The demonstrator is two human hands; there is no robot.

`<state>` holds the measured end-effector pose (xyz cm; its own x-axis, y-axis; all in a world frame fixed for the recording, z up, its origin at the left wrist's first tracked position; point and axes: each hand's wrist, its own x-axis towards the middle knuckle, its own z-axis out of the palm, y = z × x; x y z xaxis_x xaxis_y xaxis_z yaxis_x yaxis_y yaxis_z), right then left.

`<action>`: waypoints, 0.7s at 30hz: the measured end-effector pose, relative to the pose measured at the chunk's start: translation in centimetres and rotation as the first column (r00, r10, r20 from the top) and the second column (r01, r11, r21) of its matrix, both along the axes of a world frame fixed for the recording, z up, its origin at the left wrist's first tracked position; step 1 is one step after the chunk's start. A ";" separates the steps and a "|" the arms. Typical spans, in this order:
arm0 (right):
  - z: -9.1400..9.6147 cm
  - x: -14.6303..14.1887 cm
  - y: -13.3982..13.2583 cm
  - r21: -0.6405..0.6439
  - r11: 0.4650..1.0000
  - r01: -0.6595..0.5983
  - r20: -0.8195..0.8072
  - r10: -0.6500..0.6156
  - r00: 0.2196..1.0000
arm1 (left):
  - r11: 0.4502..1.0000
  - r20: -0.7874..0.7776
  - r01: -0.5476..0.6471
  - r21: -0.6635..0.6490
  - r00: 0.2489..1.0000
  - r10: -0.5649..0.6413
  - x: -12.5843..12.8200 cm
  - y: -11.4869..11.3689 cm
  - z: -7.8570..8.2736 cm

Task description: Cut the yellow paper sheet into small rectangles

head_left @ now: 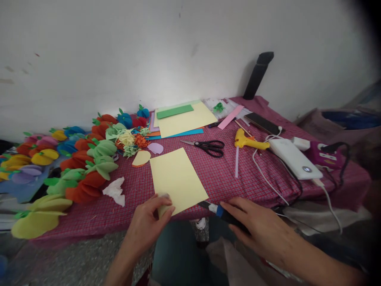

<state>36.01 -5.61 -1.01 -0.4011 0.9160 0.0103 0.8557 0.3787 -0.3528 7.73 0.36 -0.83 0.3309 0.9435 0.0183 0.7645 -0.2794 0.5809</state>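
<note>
At the near edge of the tabletop [216, 176], the left hand [151, 214] pinches a corner of a pale yellow sheet [178, 178]; the right hand [253, 222] wraps a craft knife [219, 211]. Positioning appears under way; the next move seems to call for steadying the sheet. Fingers hide the pinched corner; blade contact is unclear.

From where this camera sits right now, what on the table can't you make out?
All in the head view:
- Blue-and-black cutter: rear of its handle, hidden by the right hand.
- Pale yellow sheet: its near-left corner, partly covered by the left hand.
- White power bank: display digits, too small to read surely.
- Leftmost paper shapes: cut off by the picture's left edge.
</note>
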 end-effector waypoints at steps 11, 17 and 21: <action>-0.2 -0.4 0.3 0.023 1.000 -0.007 0.072 0.005 0.997 | 0.918 -0.378 0.305 0.254 0.905 -0.196 5.8 3.9 -0.9; -0.5 -0.4 0.6 0.022 1.000 -0.009 0.072 0.007 0.997 | 0.905 -0.493 0.341 0.254 0.851 -0.182 6.7 4.0 -3.0; -0.6 -0.1 0.4 0.012 1.000 0.010 0.058 -0.011 0.998 | 0.904 -0.506 0.349 0.248 0.842 -0.186 6.6 4.0 -2.8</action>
